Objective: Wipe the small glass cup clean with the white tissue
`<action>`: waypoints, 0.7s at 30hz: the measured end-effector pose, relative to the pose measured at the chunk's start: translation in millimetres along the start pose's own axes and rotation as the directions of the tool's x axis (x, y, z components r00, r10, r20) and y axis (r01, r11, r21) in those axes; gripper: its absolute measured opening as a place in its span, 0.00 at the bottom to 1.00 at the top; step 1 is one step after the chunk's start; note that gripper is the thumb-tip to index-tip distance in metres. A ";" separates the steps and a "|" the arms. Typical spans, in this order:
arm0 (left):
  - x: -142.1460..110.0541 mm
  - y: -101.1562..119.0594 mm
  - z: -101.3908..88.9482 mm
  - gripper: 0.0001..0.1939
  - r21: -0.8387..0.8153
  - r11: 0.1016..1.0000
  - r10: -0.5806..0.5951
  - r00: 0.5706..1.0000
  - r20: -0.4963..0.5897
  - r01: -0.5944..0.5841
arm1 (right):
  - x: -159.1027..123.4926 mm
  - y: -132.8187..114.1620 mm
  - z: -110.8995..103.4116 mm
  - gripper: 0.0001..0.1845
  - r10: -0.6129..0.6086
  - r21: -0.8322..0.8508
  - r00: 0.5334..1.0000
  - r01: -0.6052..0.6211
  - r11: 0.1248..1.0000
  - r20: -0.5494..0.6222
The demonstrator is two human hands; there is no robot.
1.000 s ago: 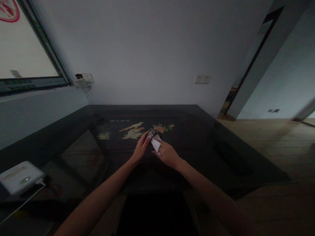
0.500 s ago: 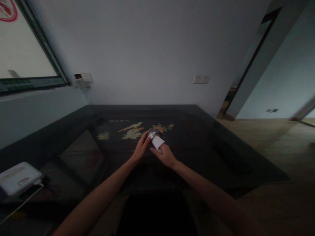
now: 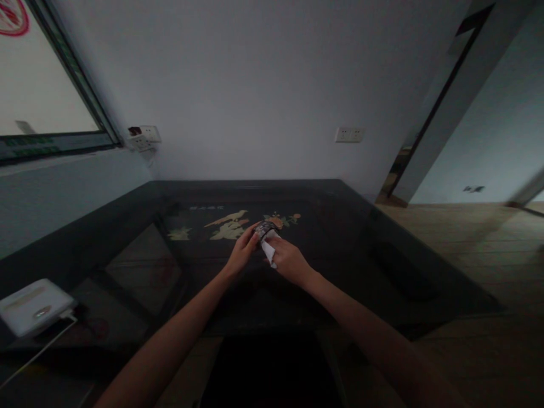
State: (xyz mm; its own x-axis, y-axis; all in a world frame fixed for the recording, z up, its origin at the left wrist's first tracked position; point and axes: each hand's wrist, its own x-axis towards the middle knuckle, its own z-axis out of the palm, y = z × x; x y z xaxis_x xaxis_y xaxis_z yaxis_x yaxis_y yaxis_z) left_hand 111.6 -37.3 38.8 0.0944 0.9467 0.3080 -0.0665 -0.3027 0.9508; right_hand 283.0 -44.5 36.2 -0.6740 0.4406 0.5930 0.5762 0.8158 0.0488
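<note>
Near the table's middle, my left hand (image 3: 244,249) is closed around the left side of a small, shiny, dark-silver round object (image 3: 266,229). Its exact kind is too small and dim to make out. My right hand (image 3: 289,260) grips a white piece of paper or cloth (image 3: 269,253) and presses it against the object's near side. One folded corner of the white piece hangs below the right fingers. Most of the right fingertips are hidden behind the hand and the white piece.
The dark glossy table (image 3: 340,243) carries a bird-and-flower picture (image 3: 229,226). A white box (image 3: 36,309) with a cable sits at the left edge, and a dark flat object (image 3: 403,272) lies on the right. Behind stands a wall with sockets (image 3: 349,135).
My right hand has moved up and closer to the round object, covering more of the white piece, which is now more crumpled. My left hand stays almost in place.
</note>
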 end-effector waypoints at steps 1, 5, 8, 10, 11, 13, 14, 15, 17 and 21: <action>0.7 0.0 -0.1 0.26 0.012 1.000 -0.011 1.000 0.002 0.011 | 0.2 0.1 0.1 0.17 0.010 -0.019 1.000 -0.010 1.000 0.004; 0.3 -0.2 1.9 0.27 0.013 1.000 -0.029 1.000 0.007 0.029 | 1.2 -6.8 4.3 0.17 0.151 0.051 0.989 -0.151 0.987 0.007; -1.1 -1.7 4.3 0.27 -0.019 1.000 -0.021 1.000 -0.011 0.021 | 1.5 -14.4 9.7 0.17 0.304 0.211 0.953 -0.301 0.930 0.018; -1.1 -3.6 5.2 0.27 -0.045 0.999 -0.007 1.000 -0.028 0.006 | 0.8 -16.5 12.3 0.15 0.341 0.264 0.940 -0.332 0.906 0.013; -0.7 -4.6 5.1 0.27 -0.057 0.998 -0.003 0.999 -0.032 0.001 | 0.2 -16.2 13.0 0.14 0.332 0.257 0.943 -0.322 0.911 0.002; 0.4 -6.5 3.8 0.28 -0.067 0.998 -0.010 1.000 -0.029 0.008 | -1.2 -13.0 12.6 0.15 0.269 0.190 0.963 -0.259 0.947 -0.025; 1.0 -7.1 2.7 0.28 -0.068 0.998 -0.019 1.000 -0.022 0.018 | -1.6 -10.6 11.7 0.16 0.216 0.145 0.976 -0.209 0.967 -0.033; 1.4 -7.4 1.5 0.29 -0.068 0.997 -0.030 0.999 -0.014 0.029 | -1.9 -8.0 10.4 0.16 0.155 0.101 0.987 -0.151 0.983 -0.033; 1.8 -7.0 -1.1 0.29 -0.055 0.997 -0.054 0.999 -0.001 0.053 | -1.7 -3.3 7.4 0.16 0.045 0.022 0.999 -0.045 0.999 -0.023; 1.3 -4.4 -4.2 0.27 0.000 0.996 -0.092 0.996 0.017 0.092 | -1.0 -0.4 2.9 0.13 -0.046 -0.087 0.999 0.045 0.995 -0.014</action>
State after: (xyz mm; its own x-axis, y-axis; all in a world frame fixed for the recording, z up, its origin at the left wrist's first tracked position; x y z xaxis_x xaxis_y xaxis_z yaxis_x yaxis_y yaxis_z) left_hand 107.8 -34.2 34.9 0.1169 0.9686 0.2193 -0.0570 -0.2139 0.9752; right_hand 282.0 -44.2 33.3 -0.6934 0.3969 0.6015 0.5833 0.7992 0.1450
